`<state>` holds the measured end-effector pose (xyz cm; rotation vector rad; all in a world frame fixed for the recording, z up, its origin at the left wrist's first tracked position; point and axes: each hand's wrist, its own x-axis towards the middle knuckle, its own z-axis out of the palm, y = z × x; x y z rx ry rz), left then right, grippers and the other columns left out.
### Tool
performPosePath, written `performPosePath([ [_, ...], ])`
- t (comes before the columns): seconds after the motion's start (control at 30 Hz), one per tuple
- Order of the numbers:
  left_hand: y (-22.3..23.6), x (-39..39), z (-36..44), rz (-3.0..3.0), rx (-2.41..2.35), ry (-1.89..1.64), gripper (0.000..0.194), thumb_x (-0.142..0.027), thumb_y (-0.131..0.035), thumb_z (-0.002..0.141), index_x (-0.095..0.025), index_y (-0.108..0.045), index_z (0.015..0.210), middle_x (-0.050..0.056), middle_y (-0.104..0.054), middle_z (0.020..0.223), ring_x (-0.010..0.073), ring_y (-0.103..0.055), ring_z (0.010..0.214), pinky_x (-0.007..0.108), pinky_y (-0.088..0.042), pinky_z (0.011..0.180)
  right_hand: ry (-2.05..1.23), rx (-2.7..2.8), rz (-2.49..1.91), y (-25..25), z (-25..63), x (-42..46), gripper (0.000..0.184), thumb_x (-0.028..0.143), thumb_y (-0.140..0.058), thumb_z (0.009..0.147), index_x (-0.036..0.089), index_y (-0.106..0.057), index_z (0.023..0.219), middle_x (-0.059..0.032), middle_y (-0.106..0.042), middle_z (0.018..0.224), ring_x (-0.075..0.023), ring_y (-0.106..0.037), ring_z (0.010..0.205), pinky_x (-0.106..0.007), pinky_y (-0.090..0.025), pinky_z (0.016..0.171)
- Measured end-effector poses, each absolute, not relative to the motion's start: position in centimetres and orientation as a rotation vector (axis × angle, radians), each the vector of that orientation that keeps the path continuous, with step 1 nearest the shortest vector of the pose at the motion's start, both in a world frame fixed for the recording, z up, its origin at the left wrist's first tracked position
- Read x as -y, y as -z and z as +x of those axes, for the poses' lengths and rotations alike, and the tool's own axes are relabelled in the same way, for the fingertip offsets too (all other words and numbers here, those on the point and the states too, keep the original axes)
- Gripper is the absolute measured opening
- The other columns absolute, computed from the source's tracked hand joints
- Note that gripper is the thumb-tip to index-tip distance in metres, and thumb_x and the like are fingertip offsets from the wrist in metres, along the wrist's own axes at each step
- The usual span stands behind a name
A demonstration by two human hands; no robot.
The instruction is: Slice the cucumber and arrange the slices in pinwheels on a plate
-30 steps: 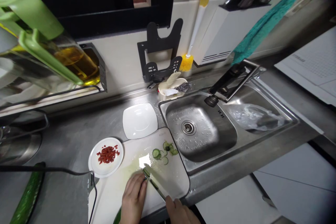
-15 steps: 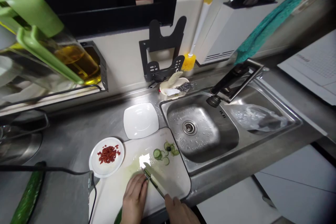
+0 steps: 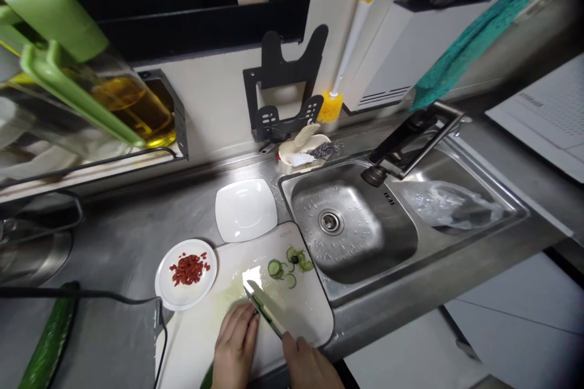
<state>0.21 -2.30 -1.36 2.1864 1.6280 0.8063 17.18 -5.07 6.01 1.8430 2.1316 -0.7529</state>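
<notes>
My right hand (image 3: 308, 366) grips the handle of a kitchen knife (image 3: 276, 326), whose blade slants up and left over the white cutting board (image 3: 314, 307). Green slices cling along the blade. Beside the blade, my left hand (image 3: 235, 343) is closed over a cucumber (image 3: 207, 378); its dark green end shows below the wrist, while the rest is hidden under the fingers. Thin cucumber slices (image 3: 275, 268) lie loose near the board's far right corner, several of them overlapping. The board's middle is wet and shiny.
A round plate of red berries (image 3: 188, 269) stands left of the board, a square white dish (image 3: 246, 209) behind it. The steel sink (image 3: 356, 225) borders it on the right. Another cucumber (image 3: 50, 337) lies far left, and a black faucet (image 3: 392, 146) overhangs the sink.
The knife has tilted and shifted slightly left, with my right hand moving a little the same way. My left hand stays nearly in place. The whole view has shifted very slightly.
</notes>
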Motion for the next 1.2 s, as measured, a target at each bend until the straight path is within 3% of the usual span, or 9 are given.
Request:
performPosePath([
  [0.37,1.4,2.3,0.4,2.168,-1.635,-0.844,0.021,-0.021,-0.051,0.086,-0.018,-0.064,0.102,0.006,-0.071,0.097,0.0187,-0.066,0.093,0.035,-0.054,0.088,0.76,-2.202,1.871,-5.2,17.0,4.9,0.043,-0.002,-0.038,0.073,0.019,-0.055,0.107,-0.0059,-0.067,0.087,-0.0179,-0.063,0.074,-0.023,-0.045,0.065],
  [0.77,1.4,2.3,0.3,2.18,-1.615,-0.827,0.021,-0.02,-0.05,0.086,-0.018,-0.062,0.104,0.006,-0.07,0.098,0.0182,-0.065,0.094,0.035,-0.053,0.089,0.842,-1.983,1.832,-3.6,15.0,3.1,0.044,-0.006,-0.034,0.078,0.018,-0.059,0.105,-0.0066,-0.068,0.087,-0.0187,-0.066,0.077,-0.024,-0.045,0.063],
  [0.97,1.7,2.6,0.2,2.177,-1.642,-0.798,0.022,-0.021,-0.051,0.086,-0.018,-0.062,0.104,0.006,-0.07,0.099,0.0181,-0.065,0.095,0.035,-0.052,0.09,0.759,-2.174,1.858,-2.5,16.7,4.3,0.049,-0.003,-0.039,0.077,0.017,-0.051,0.12,-0.0075,-0.067,0.09,-0.0195,-0.064,0.079,-0.026,-0.045,0.068],
  [1.2,1.8,2.8,0.1,2.137,-1.668,-0.761,0.021,-0.023,-0.052,0.086,-0.018,-0.063,0.103,0.006,-0.069,0.102,0.0184,-0.063,0.099,0.035,-0.051,0.091,0.818,-2.062,1.913,-4.1,18.7,4.8,0.049,-0.004,-0.036,0.077,0.018,-0.052,0.117,-0.0066,-0.066,0.088,-0.0162,-0.063,0.079,-0.022,-0.042,0.068],
])
